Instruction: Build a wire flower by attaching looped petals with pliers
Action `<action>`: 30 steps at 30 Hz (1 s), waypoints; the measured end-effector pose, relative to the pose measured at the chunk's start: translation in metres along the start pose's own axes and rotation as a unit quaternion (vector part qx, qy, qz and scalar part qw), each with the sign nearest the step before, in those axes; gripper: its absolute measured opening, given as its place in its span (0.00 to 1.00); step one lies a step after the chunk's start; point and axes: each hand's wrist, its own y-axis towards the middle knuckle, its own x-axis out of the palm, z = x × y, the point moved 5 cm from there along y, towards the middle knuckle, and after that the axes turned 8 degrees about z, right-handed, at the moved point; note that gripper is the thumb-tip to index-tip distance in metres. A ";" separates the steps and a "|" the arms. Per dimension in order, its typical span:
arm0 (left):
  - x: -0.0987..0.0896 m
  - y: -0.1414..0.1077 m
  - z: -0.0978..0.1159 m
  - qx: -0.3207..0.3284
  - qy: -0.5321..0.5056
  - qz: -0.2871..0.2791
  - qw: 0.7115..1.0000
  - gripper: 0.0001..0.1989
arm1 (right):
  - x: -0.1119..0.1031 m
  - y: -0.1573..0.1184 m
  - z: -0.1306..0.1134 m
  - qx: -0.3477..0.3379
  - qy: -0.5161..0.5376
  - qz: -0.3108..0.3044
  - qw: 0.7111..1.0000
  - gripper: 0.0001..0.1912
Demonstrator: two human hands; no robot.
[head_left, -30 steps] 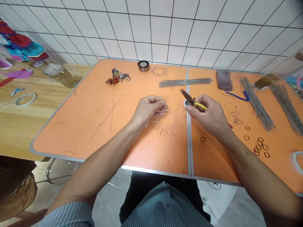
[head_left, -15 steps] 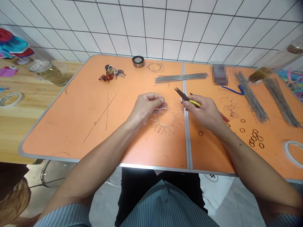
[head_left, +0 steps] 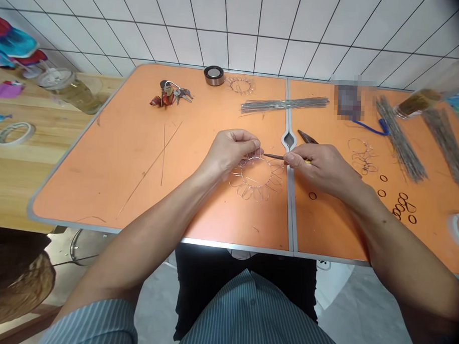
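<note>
Over the middle of the orange table, my left hand (head_left: 236, 149) pinches the upper edge of a thin wire ring with petal-like loops (head_left: 256, 192). My right hand (head_left: 318, 165) is closed on a pair of dark-jawed pliers with yellow on the handle. One jaw of the pliers (head_left: 275, 156) points left at the wire by my left fingertips; the other jaw angles up and away, so the jaws are spread. Whether the lower jaw touches the wire is too small to tell. My right palm hides most of the handles.
Behind lie a tape roll (head_left: 214, 75), another wire ring (head_left: 240, 85), keys (head_left: 175, 94) and a straight wire bundle (head_left: 284, 104). Loose wires (head_left: 163, 154) lie left. At right are small dark rings (head_left: 402, 204), tangled wire loops (head_left: 363, 156) and more wire bundles (head_left: 402, 140).
The pliers have opened, and one jaw now reaches close to my left fingertips. My left hand keeps its pinch on the wire ring. The whole view has shifted slightly.
</note>
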 end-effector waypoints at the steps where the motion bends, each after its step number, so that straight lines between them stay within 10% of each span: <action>1: 0.000 0.000 0.000 -0.002 0.001 -0.001 1.000 0.07 | 0.000 0.000 0.000 -0.004 -0.005 -0.002 1.000 0.24; 30: 0.003 -0.005 0.007 -0.004 0.041 -0.019 0.999 0.07 | 0.005 0.001 -0.005 -0.070 -0.083 -0.021 0.994 0.28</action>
